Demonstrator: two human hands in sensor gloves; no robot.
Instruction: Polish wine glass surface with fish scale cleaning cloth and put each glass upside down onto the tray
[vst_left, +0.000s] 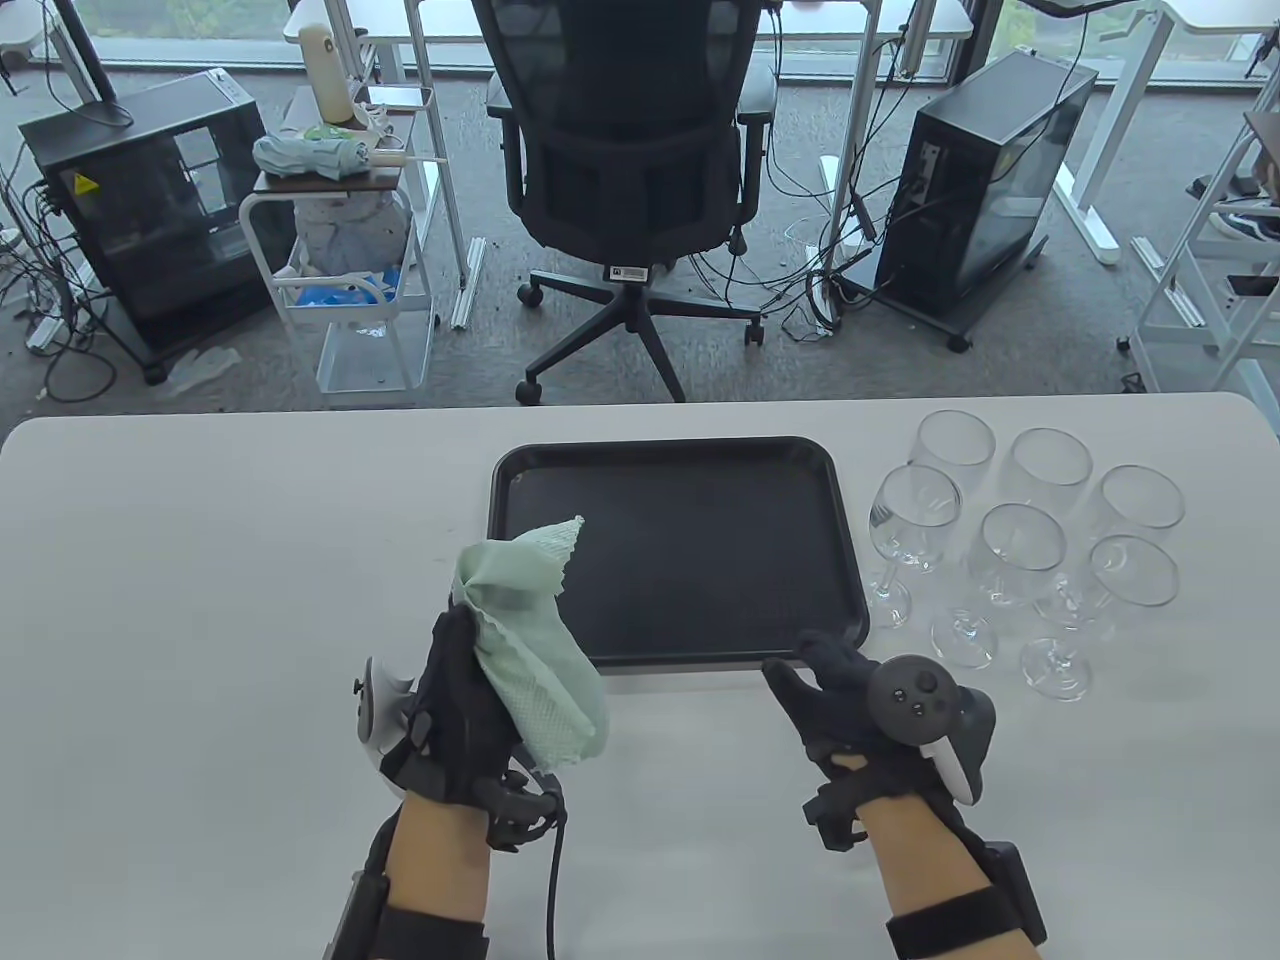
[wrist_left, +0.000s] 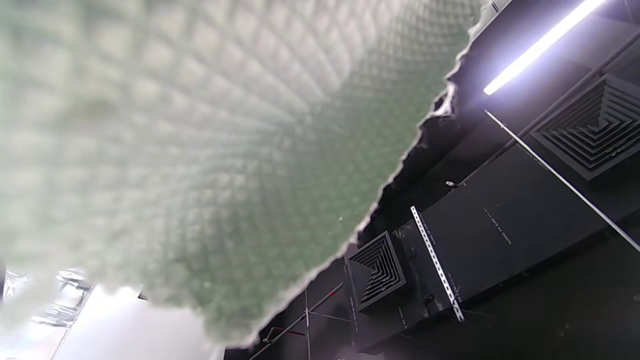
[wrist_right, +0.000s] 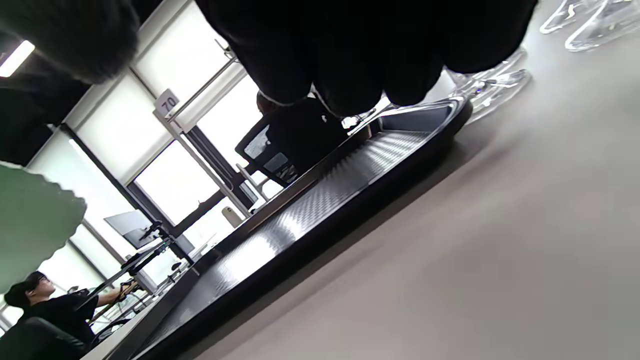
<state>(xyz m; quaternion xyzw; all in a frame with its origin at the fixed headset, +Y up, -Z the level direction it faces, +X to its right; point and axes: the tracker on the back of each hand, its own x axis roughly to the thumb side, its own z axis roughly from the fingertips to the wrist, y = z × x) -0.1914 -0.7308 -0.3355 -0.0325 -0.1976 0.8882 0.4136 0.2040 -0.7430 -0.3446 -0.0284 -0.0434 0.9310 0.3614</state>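
My left hand (vst_left: 465, 640) holds a pale green fish scale cloth (vst_left: 535, 640) up above the table, just left of the black tray (vst_left: 680, 455). In the left wrist view the cloth (wrist_left: 200, 150) fills most of the frame. My right hand (vst_left: 820, 670) hovers empty at the tray's near right corner, fingers loosely extended. Several clear wine glasses (vst_left: 1020, 545) stand upright in a cluster right of the tray. The right wrist view shows the tray (wrist_right: 320, 200), dark fingers (wrist_right: 350, 60) at the top and glass bases (wrist_right: 495, 82).
A black office chair (vst_left: 630, 170) stands beyond the table's far edge, with computer towers (vst_left: 990, 190) and a white cart (vst_left: 340, 260) on the floor. The white table (vst_left: 200, 560) spreads wide to the left of the tray. A person sits far off in the right wrist view.
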